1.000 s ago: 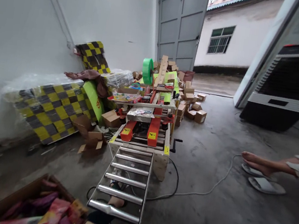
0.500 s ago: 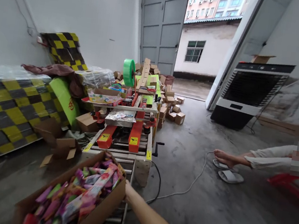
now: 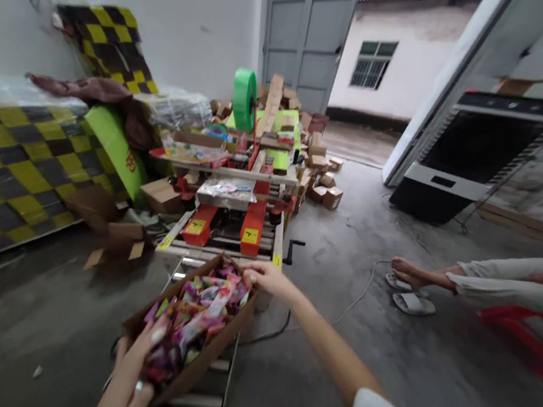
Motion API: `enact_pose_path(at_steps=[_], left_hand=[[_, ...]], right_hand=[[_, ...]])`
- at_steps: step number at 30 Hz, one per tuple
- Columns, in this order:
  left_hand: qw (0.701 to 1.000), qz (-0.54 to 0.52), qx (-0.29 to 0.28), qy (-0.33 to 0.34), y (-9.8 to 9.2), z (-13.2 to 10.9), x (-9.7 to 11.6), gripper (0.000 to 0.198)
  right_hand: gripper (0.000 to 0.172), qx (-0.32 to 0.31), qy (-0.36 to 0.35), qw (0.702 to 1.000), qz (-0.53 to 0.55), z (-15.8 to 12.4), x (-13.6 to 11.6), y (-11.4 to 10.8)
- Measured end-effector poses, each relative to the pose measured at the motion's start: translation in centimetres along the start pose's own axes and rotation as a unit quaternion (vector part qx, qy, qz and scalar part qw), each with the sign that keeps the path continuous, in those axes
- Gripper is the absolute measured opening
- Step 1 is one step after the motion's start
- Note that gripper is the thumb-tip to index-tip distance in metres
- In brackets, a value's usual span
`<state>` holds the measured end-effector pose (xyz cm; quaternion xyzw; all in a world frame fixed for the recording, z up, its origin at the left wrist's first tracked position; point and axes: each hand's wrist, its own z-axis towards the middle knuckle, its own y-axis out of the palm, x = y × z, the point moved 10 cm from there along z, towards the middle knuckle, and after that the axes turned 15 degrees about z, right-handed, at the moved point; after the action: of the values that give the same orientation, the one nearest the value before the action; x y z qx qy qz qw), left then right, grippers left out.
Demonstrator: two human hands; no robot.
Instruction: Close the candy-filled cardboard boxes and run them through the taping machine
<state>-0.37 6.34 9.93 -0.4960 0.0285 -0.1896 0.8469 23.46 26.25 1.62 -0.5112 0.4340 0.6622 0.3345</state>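
Concrete floor (image 3: 401, 390), roller conveyor (image 3: 202, 401) beneath the carton (image 3: 209, 362), which points toward the sealer (image 3: 228, 224). Near end clasped by the left hand (image 3: 131, 372), far rim by the right hand (image 3: 266, 275).

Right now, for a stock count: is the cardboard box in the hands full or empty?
Full: the cardboard box is heaped to its rim with colourful packets; left hand and right hand grip its ends.
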Motion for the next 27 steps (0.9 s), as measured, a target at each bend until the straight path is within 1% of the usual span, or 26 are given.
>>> enact_pose_path(at_steps=[2,3,5,6,8,10,12,15,17,19,21,23,24,25,27], left_hand=[[0.998,-0.021,-0.051,-0.013,0.5,1.1,-0.9,0.063],[0.997,-0.025,-0.078,-0.014,1.1,1.5,-1.3,0.062],[0.989,-0.027,-0.145,0.007,3.0,1.9,-1.3,0.062],[0.983,-0.024,-0.179,0.024,4.0,2.0,-1.0,0.063],[0.968,-0.003,-0.244,0.053,6.1,2.3,-0.1,0.067],[0.95,0.032,-0.303,0.072,7.9,2.6,0.9,0.07],[0.932,0.067,-0.348,0.08,9.3,2.9,1.8,0.068],[0.915,0.108,-0.38,0.082,10.7,2.9,2.6,0.064],[0.907,0.137,-0.392,0.069,11.6,2.9,2.9,0.064],[0.897,0.165,-0.408,0.051,12.3,3.2,2.8,0.068],[0.879,0.168,-0.445,0.039,12.8,3.5,2.6,0.075],[0.853,0.131,-0.505,0.028,13.0,3.6,2.3,0.078],[0.84,0.099,-0.533,0.019,12.8,3.5,2.2,0.077],[0.831,0.064,-0.553,0.009,12.4,3.6,2.1,0.076],[0.826,0.001,-0.563,0.0,11.6,3.8,2.0,0.079]], right_hand=[[0.041,-0.013,-0.001,0.998,-0.053,-0.2,-1.4,0.1],[0.042,-0.02,-0.003,0.997,-0.079,-0.1,-1.9,0.1],[0.045,-0.045,-0.006,0.99,-0.137,0.1,-2.6,0.7],[0.048,-0.07,-0.004,0.983,-0.169,0.2,-2.9,1.4],[0.051,-0.143,0.001,0.961,-0.236,0.1,-3.2,3.2],[0.044,-0.229,0.003,0.924,-0.305,-0.4,-3.6,5.4],[0.036,-0.304,-0.003,0.878,-0.37,-1.1,-3.9,7.4],[0.032,-0.381,-0.001,0.809,-0.447,-1.9,-3.4,9.7],[0.029,-0.397,0.018,0.769,-0.5,-1.9,-2.3,10.7],[0.028,-0.393,0.044,0.731,-0.556,-1.6,-1.1,11.4],[0.028,-0.39,0.061,0.702,-0.593,-1.2,-0.3,11.9],[0.03,-0.402,0.071,0.688,-0.6,-1.1,0.0,12.1],[0.034,-0.413,0.079,0.69,-0.59,-1.2,0.0,12.0],[0.038,-0.426,0.091,0.696,-0.571,-1.4,0.1,11.8],[0.049,-0.434,0.099,0.729,-0.52,-1.8,-0.4,11.0]])
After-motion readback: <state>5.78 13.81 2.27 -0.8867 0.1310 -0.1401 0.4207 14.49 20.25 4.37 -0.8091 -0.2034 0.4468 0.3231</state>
